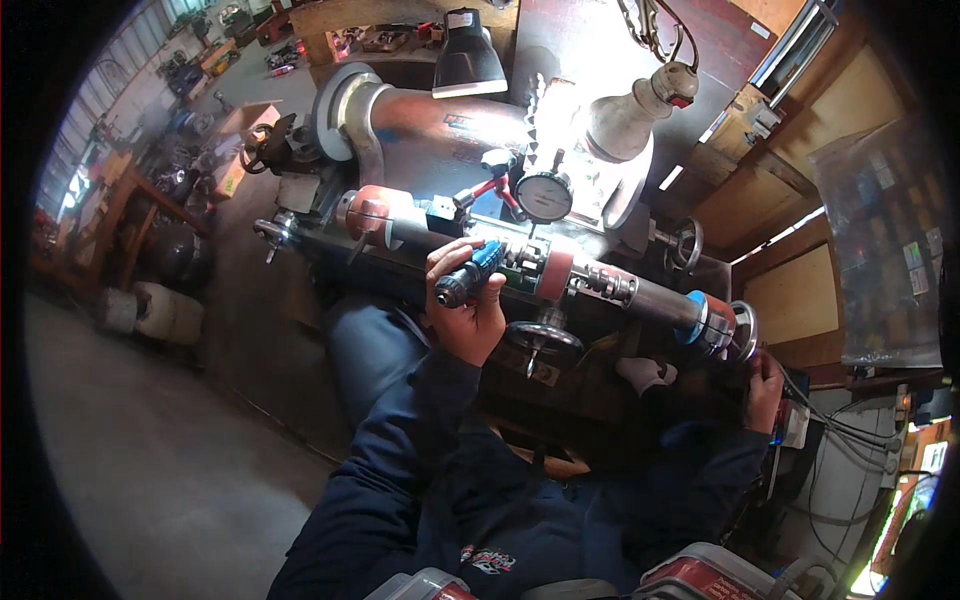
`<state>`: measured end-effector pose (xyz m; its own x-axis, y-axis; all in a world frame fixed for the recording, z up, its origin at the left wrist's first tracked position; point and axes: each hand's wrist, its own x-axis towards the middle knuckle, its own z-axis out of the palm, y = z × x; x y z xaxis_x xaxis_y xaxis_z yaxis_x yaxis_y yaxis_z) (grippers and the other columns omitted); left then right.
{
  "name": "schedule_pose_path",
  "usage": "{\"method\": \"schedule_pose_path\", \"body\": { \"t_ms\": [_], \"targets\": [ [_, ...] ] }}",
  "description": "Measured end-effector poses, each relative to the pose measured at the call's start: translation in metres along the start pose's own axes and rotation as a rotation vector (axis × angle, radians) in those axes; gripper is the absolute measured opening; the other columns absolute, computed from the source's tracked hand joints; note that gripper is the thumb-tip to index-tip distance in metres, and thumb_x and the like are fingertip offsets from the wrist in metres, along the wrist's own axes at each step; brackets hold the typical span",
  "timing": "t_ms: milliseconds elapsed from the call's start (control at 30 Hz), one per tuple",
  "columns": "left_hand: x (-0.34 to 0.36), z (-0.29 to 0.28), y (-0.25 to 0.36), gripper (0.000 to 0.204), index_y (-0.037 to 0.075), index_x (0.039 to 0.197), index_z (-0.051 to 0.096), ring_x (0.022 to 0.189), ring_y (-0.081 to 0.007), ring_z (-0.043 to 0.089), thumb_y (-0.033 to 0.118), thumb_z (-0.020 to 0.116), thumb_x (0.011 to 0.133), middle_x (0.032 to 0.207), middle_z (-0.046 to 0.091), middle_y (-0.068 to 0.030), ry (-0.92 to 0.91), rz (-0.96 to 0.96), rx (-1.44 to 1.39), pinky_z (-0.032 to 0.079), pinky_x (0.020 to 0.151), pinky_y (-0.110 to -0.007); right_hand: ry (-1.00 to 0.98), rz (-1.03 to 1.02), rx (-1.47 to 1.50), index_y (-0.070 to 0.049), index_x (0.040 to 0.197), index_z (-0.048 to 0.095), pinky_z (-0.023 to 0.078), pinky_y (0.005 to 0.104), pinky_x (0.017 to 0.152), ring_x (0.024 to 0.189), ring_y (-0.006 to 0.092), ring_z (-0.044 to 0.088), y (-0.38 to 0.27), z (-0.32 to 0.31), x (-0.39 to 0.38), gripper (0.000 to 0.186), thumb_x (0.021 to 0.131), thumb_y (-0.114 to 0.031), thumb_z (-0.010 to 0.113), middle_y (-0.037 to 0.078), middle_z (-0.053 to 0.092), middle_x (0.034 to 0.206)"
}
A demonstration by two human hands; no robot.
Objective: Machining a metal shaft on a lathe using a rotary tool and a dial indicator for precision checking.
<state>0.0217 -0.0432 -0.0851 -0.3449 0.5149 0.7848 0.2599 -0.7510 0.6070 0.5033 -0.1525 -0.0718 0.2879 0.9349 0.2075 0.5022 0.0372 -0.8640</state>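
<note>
My left hand (470, 320) is closed around a blue-and-black cylindrical handheld tool (472, 273), its narrow dark end toward me; its exact kind is unclear. Beside the hand, a metal shaft with several raised rings (608, 282) lies along the machine bed, and a round dial indicator (544, 196) stands above it on a red-armed holder (490, 190). At the right end, my right hand (765, 390) has its fingers at the rim of a metal handwheel (743, 331). The fingers are small and dark there, so whether they grip it is unclear.
Near the bed's front is a chrome handwheel (543, 340); another handwheel (688, 246) is behind. A black lamp (469, 60) hangs over a large reddish machine body (440, 135). Cables (850, 435) run at the right. A white canister (168, 312) stands at left.
</note>
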Motion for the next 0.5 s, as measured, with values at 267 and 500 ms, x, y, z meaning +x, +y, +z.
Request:
{"method": "schedule_pose_path", "body": {
  "t_ms": [267, 500],
  "targets": [
    [0.001, -0.001, 0.001, 0.044, 0.002, 0.122, 0.049, 0.107, -0.0277, 0.06, 0.026, 0.072, 0.092, 0.116, 0.06, -0.0168, -0.007, 0.002, 0.044, 0.049, 0.095, -0.039, 0.117, -0.005, 0.03, 0.002, 0.11, 0.066, 0.045, 0.0268, 0.088, 0.093, 0.0123, 0.057, 0.006, 0.007, 0.056, 0.031, 0.104, -0.026, 0.056, 0.005, 0.066, 0.098],
    [0.001, 0.0, -0.001, 0.044, 0.002, 0.122, 0.049, 0.108, -0.0276, 0.06, 0.026, 0.072, 0.093, 0.116, 0.06, -0.0168, 0.001, -0.014, 0.02, 0.049, 0.095, -0.039, 0.175, -0.04, -0.143, 0.002, 0.114, 0.066, 0.046, 0.0286, 0.092, 0.099, 0.0146, 0.061, -0.034, 0.026, 0.062, 0.034, 0.105, -0.027, 0.053, 0.009, 0.069, 0.104]
  ]
}}
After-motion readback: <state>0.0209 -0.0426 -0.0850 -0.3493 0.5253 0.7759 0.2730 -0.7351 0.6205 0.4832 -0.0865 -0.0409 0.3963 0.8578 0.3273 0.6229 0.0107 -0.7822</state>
